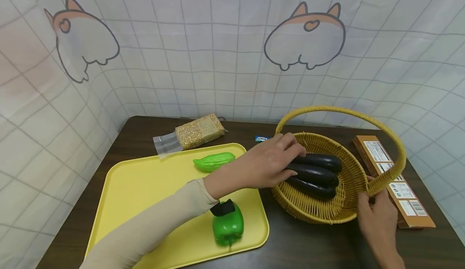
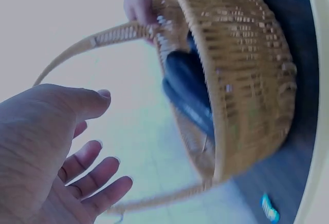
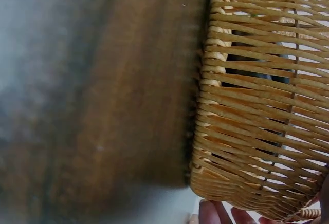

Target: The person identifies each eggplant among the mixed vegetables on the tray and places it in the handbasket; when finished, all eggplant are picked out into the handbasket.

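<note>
A yellow wicker basket (image 1: 348, 188) with a tall hoop handle holds three dark eggplants (image 1: 314, 174) lying side by side. My right hand (image 1: 378, 216) grips the basket's right rim at the foot of the handle; the right wrist view catches only some fingertips (image 3: 209, 213) below the weave. Over the basket's left edge reaches my left hand (image 1: 274, 160), close to the eggplant ends. The left wrist view shows that hand (image 2: 56, 152) with its thumb and fingers apart, holding nothing, just off the basket (image 2: 252, 85).
A yellow tray (image 1: 145, 192) at left carries a green pepper (image 1: 228, 224) and a green bumpy gourd (image 1: 214, 162), partly behind my left arm. Behind it lies a bag of corn kernels (image 1: 200, 132). A small blue packet (image 1: 261, 138) and a long orange-brown box (image 1: 399, 188) flank the basket.
</note>
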{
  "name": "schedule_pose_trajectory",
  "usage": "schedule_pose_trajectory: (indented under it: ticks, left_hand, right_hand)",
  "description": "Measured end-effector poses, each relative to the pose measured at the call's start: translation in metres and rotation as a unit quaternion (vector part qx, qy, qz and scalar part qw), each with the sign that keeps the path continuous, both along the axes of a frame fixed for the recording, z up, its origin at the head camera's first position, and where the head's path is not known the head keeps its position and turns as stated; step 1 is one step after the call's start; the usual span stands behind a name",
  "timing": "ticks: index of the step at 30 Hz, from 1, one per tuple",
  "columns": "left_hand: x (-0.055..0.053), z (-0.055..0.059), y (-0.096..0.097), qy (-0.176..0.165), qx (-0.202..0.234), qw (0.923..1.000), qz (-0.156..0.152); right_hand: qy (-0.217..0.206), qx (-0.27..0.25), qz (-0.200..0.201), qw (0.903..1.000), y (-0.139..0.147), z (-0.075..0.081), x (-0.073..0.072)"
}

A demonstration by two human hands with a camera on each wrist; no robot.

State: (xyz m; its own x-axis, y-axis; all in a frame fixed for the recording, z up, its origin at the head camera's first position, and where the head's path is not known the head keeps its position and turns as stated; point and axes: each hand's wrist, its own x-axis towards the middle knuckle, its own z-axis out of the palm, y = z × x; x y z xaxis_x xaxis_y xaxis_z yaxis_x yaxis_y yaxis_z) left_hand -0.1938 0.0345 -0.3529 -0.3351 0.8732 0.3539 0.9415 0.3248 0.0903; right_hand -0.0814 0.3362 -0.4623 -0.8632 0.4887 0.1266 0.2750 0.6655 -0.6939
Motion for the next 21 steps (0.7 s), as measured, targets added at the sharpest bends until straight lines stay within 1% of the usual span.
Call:
schedule_pose_trajectory:
  ticks: [3,7,10,13,17,19,21]
  left_hand:
    - [0.001,0.005,-0.022,0.011,0.031,0.9995,0.005]
    - [0.006,0.009,-0.05,0.025,0.053,0.9981,0.018]
    - [0.012,0.011,-0.068,0.032,0.061,0.9969,0.037]
    - [0.019,0.013,-0.083,0.027,0.072,0.9955,0.055]
    - [0.028,0.015,-0.102,0.017,0.079,0.9937,0.078]
    - [0.033,0.016,-0.112,0.012,0.077,0.9926,0.093]
    - [0.04,0.014,-0.122,0.005,0.077,0.9914,0.105]
  right_hand:
    - [-0.002,0.01,0.0,1.0,0.0,0.001,0.0]
    - [0.02,0.024,0.005,0.9995,0.0,0.005,0.001]
    - [0.043,0.038,0.005,0.9983,0.002,0.014,0.001]
    - [0.06,0.047,-0.006,0.9971,0.006,0.027,0.003]
    - [0.122,0.062,-0.03,0.9901,0.008,0.045,0.007]
    - [0.179,0.072,-0.032,0.9808,0.006,0.055,0.01]
    - [0.239,0.078,-0.023,0.9675,0.003,0.065,0.015]
